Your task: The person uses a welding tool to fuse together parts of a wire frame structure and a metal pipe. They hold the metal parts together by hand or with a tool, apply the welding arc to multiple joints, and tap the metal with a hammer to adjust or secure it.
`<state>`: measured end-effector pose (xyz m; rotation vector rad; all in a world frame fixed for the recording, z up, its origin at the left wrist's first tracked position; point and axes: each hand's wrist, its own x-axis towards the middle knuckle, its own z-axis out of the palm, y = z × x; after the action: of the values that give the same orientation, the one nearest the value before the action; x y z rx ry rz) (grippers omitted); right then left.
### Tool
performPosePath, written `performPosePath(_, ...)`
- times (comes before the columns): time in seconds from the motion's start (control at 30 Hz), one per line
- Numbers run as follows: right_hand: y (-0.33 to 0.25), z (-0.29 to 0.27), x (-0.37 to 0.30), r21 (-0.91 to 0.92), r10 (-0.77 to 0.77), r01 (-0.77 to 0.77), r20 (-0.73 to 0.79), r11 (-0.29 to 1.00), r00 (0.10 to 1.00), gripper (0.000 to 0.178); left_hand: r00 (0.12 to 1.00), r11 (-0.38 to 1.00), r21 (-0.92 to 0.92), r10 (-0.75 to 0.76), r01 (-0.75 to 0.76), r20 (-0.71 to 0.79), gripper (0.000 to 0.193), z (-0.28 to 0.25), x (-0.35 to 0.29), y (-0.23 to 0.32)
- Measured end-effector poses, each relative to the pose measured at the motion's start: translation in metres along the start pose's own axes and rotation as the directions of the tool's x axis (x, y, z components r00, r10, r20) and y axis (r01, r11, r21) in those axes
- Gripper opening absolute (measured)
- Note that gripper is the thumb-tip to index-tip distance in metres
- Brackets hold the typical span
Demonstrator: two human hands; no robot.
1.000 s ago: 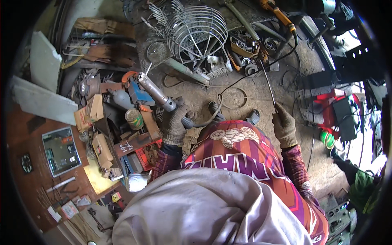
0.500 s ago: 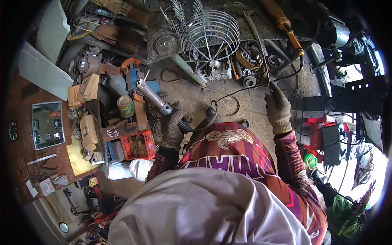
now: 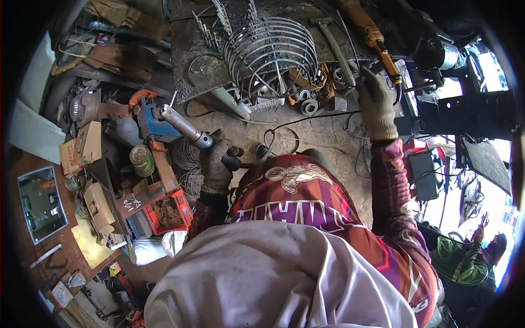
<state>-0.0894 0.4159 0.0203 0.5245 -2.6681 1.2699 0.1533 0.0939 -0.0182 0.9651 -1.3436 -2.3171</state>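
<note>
In my gloved left hand (image 3: 216, 164), closed around its lower part, is a grey metal tube-shaped tool, seemingly a welding electrode holder (image 3: 183, 127). A thin stub sticks out of its far tip, and a black cable comes off near my fist. My gloved right hand (image 3: 378, 106) reaches forward to the workbench edge, fingers pinched at the near end of a thin metal rod (image 3: 348, 39). That rod points away over the bench, right of a hammer (image 3: 334, 49). A domed wire cage of metal rings (image 3: 270, 52) rests on the bench, left of the hammer.
An orange angle grinder (image 3: 377, 38) lies beyond my right hand. Metal rings and scraps (image 3: 309, 104) sit below the bench edge. On the left are a red crate (image 3: 167, 213), a can (image 3: 142, 160) and a blue tool (image 3: 158, 123). A person in green (image 3: 462, 262) is at lower right.
My right hand has moved forward with the thin rod, arm stretching farther. The left hand still grips the tool. The view has shifted, and the person in green shows more.
</note>
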Motion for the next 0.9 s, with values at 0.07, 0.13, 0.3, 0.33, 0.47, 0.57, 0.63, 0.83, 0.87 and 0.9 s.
performPosePath(0.07,0.001,0.002,0.029,-0.158,0.021,-0.014,0.047,0.987,0.999,0.038,0.999,0.999,-0.027,-0.032,0.033,0.015,0.038,-0.011,0.012,-0.003)
performPosePath(0.13,0.004,0.008,0.06,-0.239,0.025,0.003,0.112,0.971,0.993,0.04,1.0,0.998,-0.053,-0.019,0.019,-0.001,0.039,-0.014,0.011,-0.002)
performPosePath(0.3,0.02,0.028,0.142,-0.298,-0.105,0.175,0.234,0.938,0.966,0.042,0.994,0.997,-0.045,0.065,-0.069,-0.092,0.044,-0.003,0.008,-0.004)
performPosePath(0.33,0.023,0.032,0.156,-0.295,-0.144,0.216,0.246,0.931,0.958,0.042,0.99,0.995,-0.072,0.064,-0.073,-0.122,0.046,0.002,0.006,-0.01)
performPosePath(0.47,0.029,0.053,0.199,-0.404,-0.145,0.268,0.309,0.874,0.94,0.041,0.978,0.992,-0.097,0.064,-0.084,-0.197,0.049,0.026,-0.011,-0.021)
performPosePath(0.57,-0.011,0.047,0.2,-0.396,-0.086,0.229,0.346,0.889,0.934,0.051,0.955,0.987,-0.105,0.085,-0.119,-0.284,0.047,0.045,-0.027,-0.031)
performPosePath(0.63,0.016,0.062,0.222,-0.424,-0.11,0.274,0.37,0.863,0.922,0.042,0.948,0.987,-0.11,0.082,-0.121,-0.306,0.045,0.055,-0.032,-0.037)
performPosePath(0.83,0.055,0.085,0.248,-0.447,-0.207,0.373,0.377,0.813,0.903,0.039,0.951,0.997,-0.069,0.021,-0.044,-0.307,0.047,0.06,-0.041,-0.035)
performPosePath(0.87,0.049,0.086,0.249,-0.46,-0.225,0.39,0.373,0.798,0.9,0.039,0.946,0.996,-0.068,0.024,-0.049,-0.325,0.048,0.06,-0.04,-0.035)
performPosePath(0.9,0.041,0.087,0.249,-0.454,-0.19,0.374,0.401,0.808,0.896,0.039,0.94,0.996,-0.067,0.027,-0.053,-0.34,0.049,0.059,-0.039,-0.034)
